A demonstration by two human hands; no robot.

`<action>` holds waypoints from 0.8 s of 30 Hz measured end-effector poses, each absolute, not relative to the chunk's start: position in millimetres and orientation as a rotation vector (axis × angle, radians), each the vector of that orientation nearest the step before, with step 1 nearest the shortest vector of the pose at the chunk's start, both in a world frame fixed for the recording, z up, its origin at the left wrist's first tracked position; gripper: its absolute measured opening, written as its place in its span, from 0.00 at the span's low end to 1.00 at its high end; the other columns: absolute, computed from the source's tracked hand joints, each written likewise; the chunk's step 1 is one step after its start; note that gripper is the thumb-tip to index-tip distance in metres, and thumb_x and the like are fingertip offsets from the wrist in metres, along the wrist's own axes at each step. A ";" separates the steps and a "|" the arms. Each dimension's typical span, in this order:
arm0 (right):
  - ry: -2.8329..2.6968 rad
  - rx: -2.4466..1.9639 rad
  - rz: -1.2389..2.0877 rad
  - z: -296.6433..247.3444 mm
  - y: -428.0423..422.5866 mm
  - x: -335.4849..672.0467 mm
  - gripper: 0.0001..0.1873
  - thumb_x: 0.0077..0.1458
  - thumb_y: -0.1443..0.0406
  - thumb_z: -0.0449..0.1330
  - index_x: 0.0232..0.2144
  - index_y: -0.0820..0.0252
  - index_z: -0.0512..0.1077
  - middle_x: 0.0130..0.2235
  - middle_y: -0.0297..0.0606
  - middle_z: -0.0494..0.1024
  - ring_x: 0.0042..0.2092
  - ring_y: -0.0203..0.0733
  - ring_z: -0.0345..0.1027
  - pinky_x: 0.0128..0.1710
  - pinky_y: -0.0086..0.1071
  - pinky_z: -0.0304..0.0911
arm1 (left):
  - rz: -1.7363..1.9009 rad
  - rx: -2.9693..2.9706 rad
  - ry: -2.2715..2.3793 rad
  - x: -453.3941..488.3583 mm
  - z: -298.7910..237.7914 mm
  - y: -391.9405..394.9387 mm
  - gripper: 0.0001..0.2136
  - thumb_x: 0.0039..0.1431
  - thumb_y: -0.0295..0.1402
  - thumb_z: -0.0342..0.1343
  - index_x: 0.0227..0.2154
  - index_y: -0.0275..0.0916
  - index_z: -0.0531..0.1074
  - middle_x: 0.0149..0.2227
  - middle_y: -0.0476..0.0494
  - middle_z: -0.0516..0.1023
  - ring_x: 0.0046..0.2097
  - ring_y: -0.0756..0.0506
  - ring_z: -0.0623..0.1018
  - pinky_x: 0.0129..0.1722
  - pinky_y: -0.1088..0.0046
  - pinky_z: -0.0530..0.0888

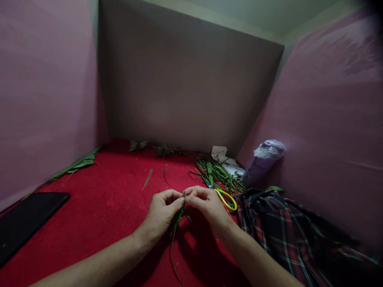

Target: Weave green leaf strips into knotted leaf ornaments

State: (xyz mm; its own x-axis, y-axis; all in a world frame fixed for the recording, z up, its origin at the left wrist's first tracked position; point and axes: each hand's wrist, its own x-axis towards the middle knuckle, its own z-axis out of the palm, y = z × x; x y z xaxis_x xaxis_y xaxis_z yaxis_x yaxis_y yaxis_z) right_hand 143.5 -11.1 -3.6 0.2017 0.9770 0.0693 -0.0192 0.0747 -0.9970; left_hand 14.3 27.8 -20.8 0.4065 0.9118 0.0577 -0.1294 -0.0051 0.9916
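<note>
Between my two hands is a small piece of green plant (178,216), with a long thin stem trailing down toward the bottom edge. My left hand (164,209) pinches it between thumb and forefinger. Fingertips of my right hand (204,201) meet the left ones at the plant's top end, pinched on it too. Just beyond the right hand lies a pair of scissors (226,200) with yellow handles, its dark blades pointing into cut stems. What exactly the fingertips grip is partly hidden.
A heap of cut greenery (223,177) and white paper (219,152) lie at the back right, beside a purple container (261,163) topped with clear plastic. Plaid cloth (278,227) is at right, a black tablet-like slab (31,221) at left. Leaves (82,160) edge the red surface (113,211); walls enclose it.
</note>
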 end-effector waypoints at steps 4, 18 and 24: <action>-1.078 -1.232 1.017 -4.7 -10.8 143.8 0.08 0.36 0.65 0.64 0.14 0.61 0.68 0.32 0.37 0.73 0.31 0.37 0.62 0.33 0.30 0.58 | 0.973 1.333 0.797 14.2 -22.3 26.7 0.10 0.44 0.37 0.60 0.23 0.34 0.74 0.21 0.49 0.73 0.23 0.52 0.68 0.23 0.78 0.63; -1.143 -1.260 0.952 -5.2 -9.2 146.6 0.10 0.38 0.64 0.63 0.15 0.61 0.67 0.31 0.37 0.73 0.30 0.37 0.63 0.33 0.32 0.58 | 0.993 1.473 0.791 14.5 -26.4 27.5 0.07 0.49 0.34 0.57 0.24 0.35 0.75 0.25 0.46 0.76 0.28 0.49 0.71 0.28 0.76 0.67; -1.426 -1.349 0.615 -3.8 -9.4 152.0 0.08 0.44 0.64 0.61 0.18 0.60 0.69 0.32 0.37 0.74 0.38 0.43 0.66 0.41 0.36 0.57 | 1.042 1.765 0.859 11.6 -29.8 26.5 0.08 0.54 0.32 0.53 0.26 0.37 0.74 0.26 0.47 0.75 0.30 0.47 0.72 0.32 0.73 0.66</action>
